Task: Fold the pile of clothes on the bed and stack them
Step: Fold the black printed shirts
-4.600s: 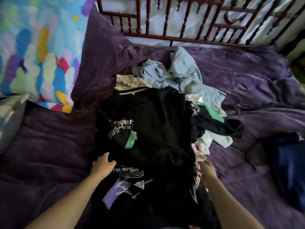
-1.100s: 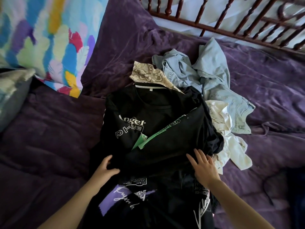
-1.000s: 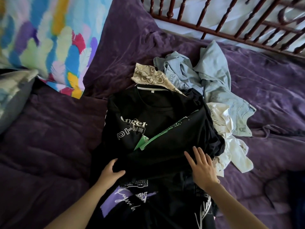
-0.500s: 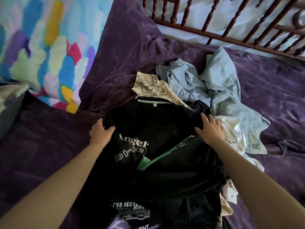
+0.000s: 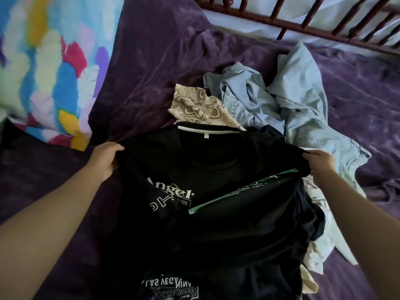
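- A black T-shirt (image 5: 205, 167) printed "Angel" in white lies on top of the clothes pile in the middle of the bed, with its collar pointing towards the wooden headboard rail (image 5: 303, 29).
- The left hand (image 5: 104, 159) grips the shirt's shoulder edge on its side, fingers curled round the fabric.
- The right hand (image 5: 320, 163) pinches the opposite shoulder edge, with its fingers closed on the cloth.
- A fold of black fabric with a green printed stripe (image 5: 244, 189) lies slantwise across the shirt's front and hides part of the white lettering.
- Near the bottom edge of the view, another black garment with "LAS VEGAS" lettering (image 5: 171, 286) shows from under the shirt.
- A beige patterned cloth (image 5: 199, 107) sticks out just beyond the collar, partly under the shirt.
- A crumpled light-blue denim garment (image 5: 298, 109) lies touching the beige cloth and spreads down past the right hand.
- A whitish garment (image 5: 322, 232) lies bunched under the right forearm, beside the black pile.
- Everything rests on a wrinkled purple bedspread (image 5: 357, 87).
- A brightly coloured pillow (image 5: 43, 61) leans at the far left, well apart from the pile.
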`<state>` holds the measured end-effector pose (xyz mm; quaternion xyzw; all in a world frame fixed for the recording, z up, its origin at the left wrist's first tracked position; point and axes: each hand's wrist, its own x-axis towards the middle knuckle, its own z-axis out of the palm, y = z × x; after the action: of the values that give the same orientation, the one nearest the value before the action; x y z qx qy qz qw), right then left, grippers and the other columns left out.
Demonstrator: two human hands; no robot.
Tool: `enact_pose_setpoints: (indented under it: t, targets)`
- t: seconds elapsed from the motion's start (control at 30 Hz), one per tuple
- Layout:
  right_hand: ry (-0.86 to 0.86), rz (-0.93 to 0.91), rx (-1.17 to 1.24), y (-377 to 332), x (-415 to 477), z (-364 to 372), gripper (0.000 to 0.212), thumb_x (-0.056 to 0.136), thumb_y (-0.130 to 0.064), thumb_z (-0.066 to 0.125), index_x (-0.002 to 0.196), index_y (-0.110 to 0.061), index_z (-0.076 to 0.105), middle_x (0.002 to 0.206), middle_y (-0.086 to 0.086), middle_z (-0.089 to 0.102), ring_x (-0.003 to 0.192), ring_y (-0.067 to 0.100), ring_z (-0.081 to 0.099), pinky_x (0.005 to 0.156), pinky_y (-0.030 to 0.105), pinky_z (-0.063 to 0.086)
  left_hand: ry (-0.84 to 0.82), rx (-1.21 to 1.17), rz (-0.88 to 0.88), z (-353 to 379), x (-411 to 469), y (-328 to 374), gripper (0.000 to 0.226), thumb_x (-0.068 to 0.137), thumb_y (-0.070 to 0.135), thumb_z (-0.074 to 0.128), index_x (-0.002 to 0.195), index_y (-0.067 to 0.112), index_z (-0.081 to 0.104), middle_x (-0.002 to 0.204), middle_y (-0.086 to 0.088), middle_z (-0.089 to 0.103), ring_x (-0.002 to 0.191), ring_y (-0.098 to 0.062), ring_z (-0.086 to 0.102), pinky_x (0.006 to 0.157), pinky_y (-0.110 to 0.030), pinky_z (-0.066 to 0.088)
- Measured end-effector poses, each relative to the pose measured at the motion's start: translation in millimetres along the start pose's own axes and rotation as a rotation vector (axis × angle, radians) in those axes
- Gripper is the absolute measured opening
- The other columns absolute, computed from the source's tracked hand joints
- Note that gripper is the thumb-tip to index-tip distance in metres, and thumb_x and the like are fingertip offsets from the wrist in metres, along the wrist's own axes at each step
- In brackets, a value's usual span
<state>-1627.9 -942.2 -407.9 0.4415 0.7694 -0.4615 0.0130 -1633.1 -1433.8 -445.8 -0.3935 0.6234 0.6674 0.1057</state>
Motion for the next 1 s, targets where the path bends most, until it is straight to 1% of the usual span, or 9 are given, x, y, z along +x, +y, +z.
enact_pose_setpoints:
  t: [0.07, 0.13, 0.23, 0.3, 0.43, 0.73, 0.87, 0.93, 1.0]
  targets:
    - [0.000, 0.000, 0.074, -1.7, -3.7, -7.5, 0.016, 0.087, 0.002, 0.054, 0.093, -0.009, 0.064, 0.053, 0.002, 0.056, 0.056, 0.012, 0.047, 0.052, 0.021, 0.042, -0.024, -0.022, 0.047, -5.8, -4.1, 4.0, 0.022, 0.088, 0.000, 0.050, 0.076, 0.018, 0.056, 0.085, -0.003, 0.058, 0.081, -0.018, 0.057, 0.070, -0.029, 0.046]
    - [0.029, -0.018, 0.126, -0.6, -10.5, -19.3, 0.021, 0.087, 0.002, 0.053, 0.100, -0.010, 0.064, 0.067, 0.001, 0.052, 0.059, 0.011, 0.046, 0.057, 0.021, 0.040, -0.069, -0.031, 0.086, -17.3, -12.9, 8.9, 0.027, 0.089, -0.004, 0.045, 0.080, 0.019, 0.057, 0.084, -0.002, 0.057, 0.078, -0.015, 0.056, 0.064, -0.024, 0.046]
    - [0.006, -0.068, 0.163, 3.8, -35.3, -43.3, 0.021, 0.090, -0.001, 0.053, 0.081, -0.019, 0.060, 0.071, -0.003, 0.051, 0.063, 0.007, 0.044, 0.060, 0.019, 0.036, -0.190, -0.010, 0.110, -40.3, -34.5, 12.1, 0.038, 0.091, -0.008, 0.039, 0.091, 0.022, 0.063, 0.084, 0.002, 0.067, 0.078, -0.011, 0.060, 0.063, -0.020, 0.049]
    - [-0.049, -0.096, 0.202, 11.3, -55.9, -61.2, 0.027, 0.091, -0.003, 0.053, 0.076, -0.025, 0.057, 0.074, -0.004, 0.053, 0.068, 0.007, 0.047, 0.064, 0.020, 0.037, -0.235, -0.011, 0.123, -54.7, -51.0, 10.0, 0.043, 0.090, -0.008, 0.039, 0.081, 0.019, 0.071, 0.072, 0.007, 0.071, 0.068, -0.007, 0.065, 0.058, -0.016, 0.053]
    - [-0.143, -0.078, 0.197, 37.6, -95.5, -97.7, 0.027, 0.092, 0.000, 0.050, 0.078, -0.023, 0.057, 0.056, -0.017, 0.062, 0.068, 0.003, 0.052, 0.064, 0.017, 0.042, -0.242, -0.017, 0.171, -81.2, -90.3, -2.8, 0.063, 0.090, -0.009, 0.033, 0.051, 0.022, 0.071, 0.057, 0.007, 0.067, 0.058, -0.006, 0.065, 0.054, -0.013, 0.051]
    - [-0.288, 0.005, 0.118, 117.1, -150.4, -147.4, 0.043, 0.092, 0.008, 0.042, 0.068, -0.020, 0.065, 0.057, -0.016, 0.064, 0.061, -0.003, 0.061, 0.053, 0.008, 0.048, -0.255, -0.078, 0.148, -130.4, -158.0, -59.4, 0.066, 0.090, -0.012, 0.024, 0.047, 0.019, 0.064, 0.072, 0.003, 0.071, 0.073, -0.006, 0.069, 0.071, -0.021, 0.056]
    - [-0.339, -0.100, -0.185, 165.2, -149.9, -140.3, 0.071, 0.085, 0.022, 0.041, 0.056, -0.035, 0.072, 0.056, -0.019, 0.064, 0.056, -0.006, 0.060, 0.056, 0.004, 0.044, -0.229, 0.182, 0.086, -142.7, -173.4, -109.7, 0.042, 0.086, -0.018, 0.033, 0.061, 0.003, 0.059, 0.109, -0.005, 0.060, 0.112, -0.021, 0.054, 0.096, -0.029, 0.036]
    - [-0.320, -0.153, -0.539, 187.5, -144.0, -127.8, 0.061, 0.085, 0.014, 0.052, 0.077, -0.043, 0.073, 0.079, -0.018, 0.070, 0.078, -0.003, 0.063, 0.073, 0.015, 0.046, -0.223, 0.506, 0.081, -145.8, -175.7, -135.8, 0.028, 0.084, -0.019, 0.042, 0.070, -0.002, 0.059, 0.118, -0.008, 0.051, 0.126, -0.027, 0.042, 0.099, -0.026, 0.026]
    - [-0.306, -0.149, -0.842, 192.4, -146.6, -113.8, 0.037, 0.086, -0.001, 0.056, 0.112, -0.025, 0.067, 0.116, 0.006, 0.064, 0.110, 0.024, 0.056, 0.090, 0.035, 0.044, -0.256, 0.702, 0.057, -144.5, -178.9, -149.7, 0.027, 0.082, -0.020, 0.047, 0.075, 0.000, 0.064, 0.119, -0.011, 0.052, 0.129, -0.027, 0.038, 0.097, -0.023, 0.023]
